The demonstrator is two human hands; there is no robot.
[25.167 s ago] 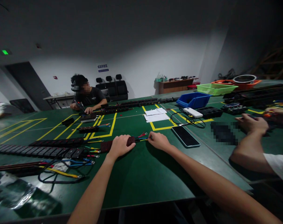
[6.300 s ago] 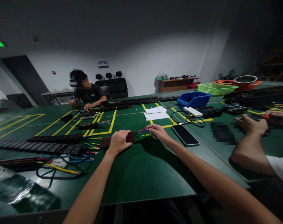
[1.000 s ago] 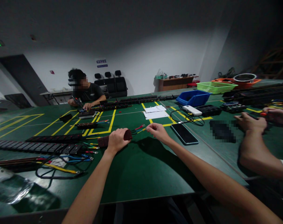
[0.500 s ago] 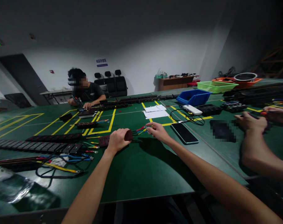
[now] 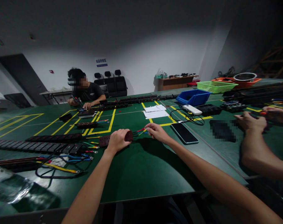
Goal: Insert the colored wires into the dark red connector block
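Note:
My left hand (image 5: 119, 140) is wrapped round a dark red socket strip (image 5: 104, 141) low over the green table. Coloured wires (image 5: 139, 132), red, blue and yellow-green, come out past the strip's right end. My right hand (image 5: 157, 132) pinches the ends of these wires, fingers pressed together. Just right of it lies a phone (image 5: 184, 133) with a dark screen. To the left, black socket strips (image 5: 38, 146) with loose wire ends rest on the table.
Across the green table (image 5: 141, 183) a person (image 5: 90, 93) works on a part. Another person's hands (image 5: 251, 121) are at the right. White papers (image 5: 156, 112), a blue bin (image 5: 193, 97), a green basket (image 5: 216, 87), a white power bank (image 5: 192, 109) and a clear plastic bottle (image 5: 20, 189) lie around.
My right hand's fingers have shifted very slightly on the wire ends. My left hand and the strip look nearly the same.

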